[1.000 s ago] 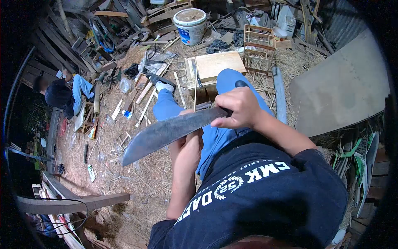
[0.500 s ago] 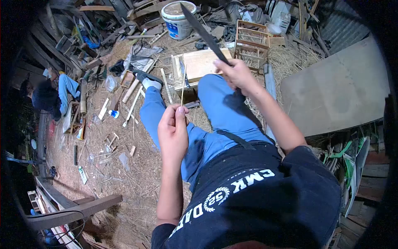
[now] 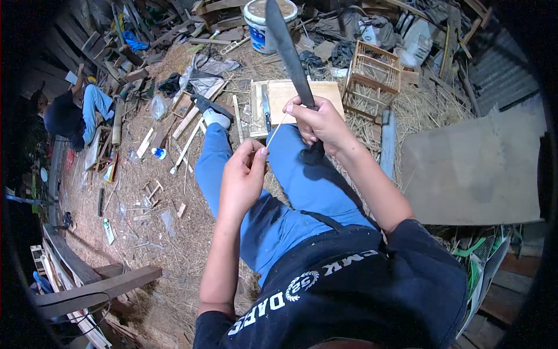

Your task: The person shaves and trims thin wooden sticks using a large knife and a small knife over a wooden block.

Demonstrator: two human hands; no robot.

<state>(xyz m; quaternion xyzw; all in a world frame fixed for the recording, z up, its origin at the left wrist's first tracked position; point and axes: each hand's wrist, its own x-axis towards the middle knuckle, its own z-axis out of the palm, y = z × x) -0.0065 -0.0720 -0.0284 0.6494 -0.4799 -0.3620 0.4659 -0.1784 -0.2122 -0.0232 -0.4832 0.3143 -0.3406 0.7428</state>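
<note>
My left hand (image 3: 242, 177) is closed, pinching the lower end of a thin wooden stick (image 3: 276, 131) between thumb and fingers. My right hand (image 3: 323, 127) is wrapped round the handle of a machete (image 3: 286, 52), whose dark blade points up and away from me. The thumb and fingertip of that same hand meet at the stick's upper end. Beyond my knees lies a pale wooden board (image 3: 314, 96) on a low block. A smaller knife (image 3: 266, 108) rests at the board's left side.
A slatted wooden frame (image 3: 375, 72) stands right of the board, with a bucket (image 3: 266, 26) behind. A large flat sheet (image 3: 474, 171) lies at right. Wood scraps and straw cover the floor. Another person (image 3: 67, 116) sits at far left; a beam (image 3: 102, 291) juts in at lower left.
My right hand has come down and closer to the left, its fingertips now at the stick's upper end. The stick leans more to the right. The camera view has shifted slightly.
</note>
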